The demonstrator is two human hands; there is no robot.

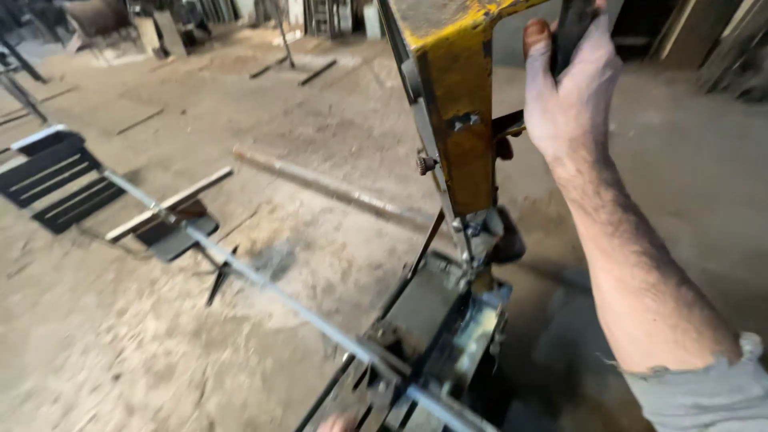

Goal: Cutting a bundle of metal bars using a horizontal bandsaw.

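Observation:
My right hand (570, 88) is raised at the top right and grips the black handle (572, 28) of a yellow, worn cutting machine (452, 104). Under the machine's arm lies a long thin metal bar (240, 268), running from the far left down to the clamp base (436, 336) at the bottom centre. Only the fingertips of my left hand (338, 422) show at the bottom edge, right by the bar and the base; whether they hold anything is hidden.
The dusty concrete floor (120, 344) carries a rusty pipe (320, 186), a wooden slat (168, 204) on a small stand, and a black slatted frame (52, 180) at the left. Scrap, boards and metal pieces stand along the far wall.

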